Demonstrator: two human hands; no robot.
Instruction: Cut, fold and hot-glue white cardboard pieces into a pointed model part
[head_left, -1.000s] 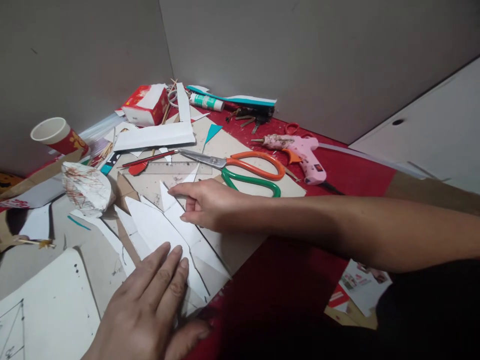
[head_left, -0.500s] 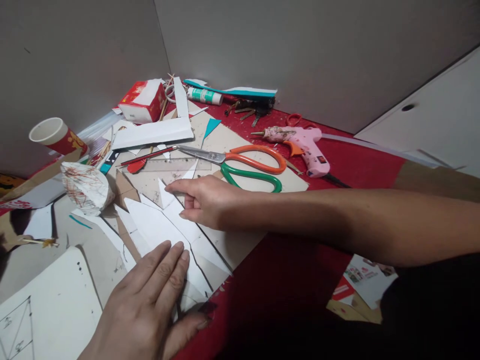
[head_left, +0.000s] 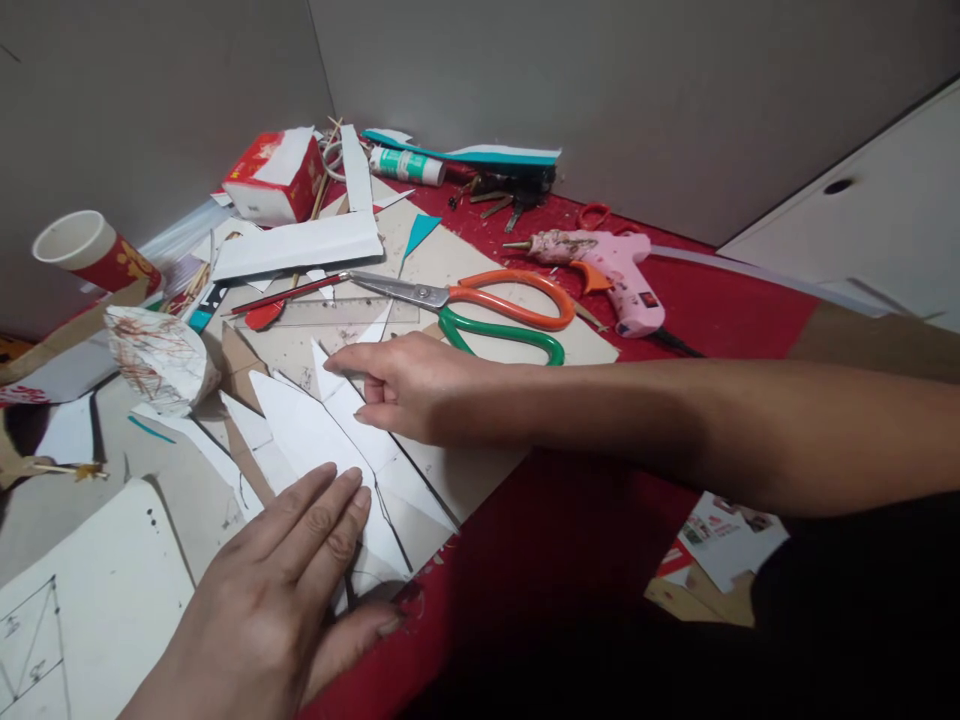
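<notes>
Several pointed white paper pieces (head_left: 311, 425) lie overlapping on a grey board (head_left: 480, 460) in front of me. My left hand (head_left: 289, 570) rests flat on their near end, fingers stretched out and thumb apart. My right hand (head_left: 405, 385) reaches in from the right and touches the upper part of the rightmost white piece (head_left: 360, 410) with its index finger extended. Its other fingers are curled and the thumb is apart. Just beyond my right hand lie scissors (head_left: 450, 295) with one orange and one green handle, beside a clear ruler (head_left: 337, 313).
A pink glue gun (head_left: 622, 270) lies at the right on the red table cover (head_left: 720, 300). Farther back are a red and white box (head_left: 274, 180), a glue stick (head_left: 409, 166) and keys (head_left: 502, 210). At the left are a paper cup (head_left: 101, 250), a scribbled paper cone (head_left: 161, 360) and a drawing sheet (head_left: 112, 600).
The view has shifted slightly, so most things appear a little higher and farther left. The large pointed piece under my left hand has shifted slightly against its neighbours. Both hands keep nearly the same pose.
</notes>
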